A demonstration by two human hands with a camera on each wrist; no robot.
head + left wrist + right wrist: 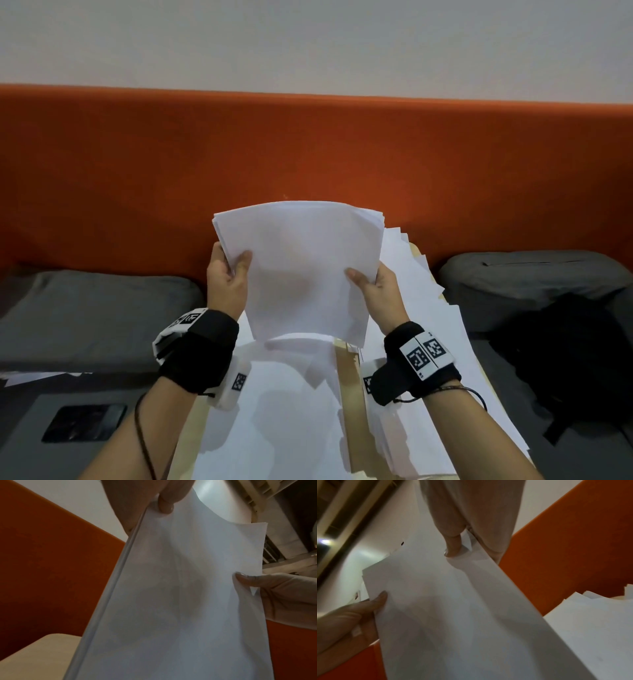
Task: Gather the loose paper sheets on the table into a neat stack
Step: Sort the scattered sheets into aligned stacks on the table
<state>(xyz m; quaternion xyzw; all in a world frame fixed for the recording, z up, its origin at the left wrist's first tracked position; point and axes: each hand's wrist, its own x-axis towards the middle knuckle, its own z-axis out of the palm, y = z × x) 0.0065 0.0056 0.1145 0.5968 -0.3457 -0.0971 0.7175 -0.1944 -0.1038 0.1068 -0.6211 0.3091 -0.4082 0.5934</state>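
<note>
At the lower left of the head view a dark phone (84, 423) lies flat on a grey surface, and above it a grey cushion (96, 308) sits against the orange backrest (308, 147) that runs across the middle of the frame. Toward the centre, the left hand (227, 277) grips the left edge of a stack of white paper (301, 270), thumb on the front face and fingers behind it; the left wrist view shows that thumb (165, 503) pressed on the top sheet (the edges of the sheets line up as a thin band down that side). The stack is held upright, its lower edge above the table (346, 373), in the middle of the frame. The right hand (375, 286) pinches the stack's right edge, thumb in front, and the right wrist view shows a small crease under that thumb (453, 546). Below and to the right, loose sheets (428, 308) lie fanned and overlapping across the pale table. Further right sits another grey cushion (534, 274), and at the lower right a black bag (561, 359)
</note>
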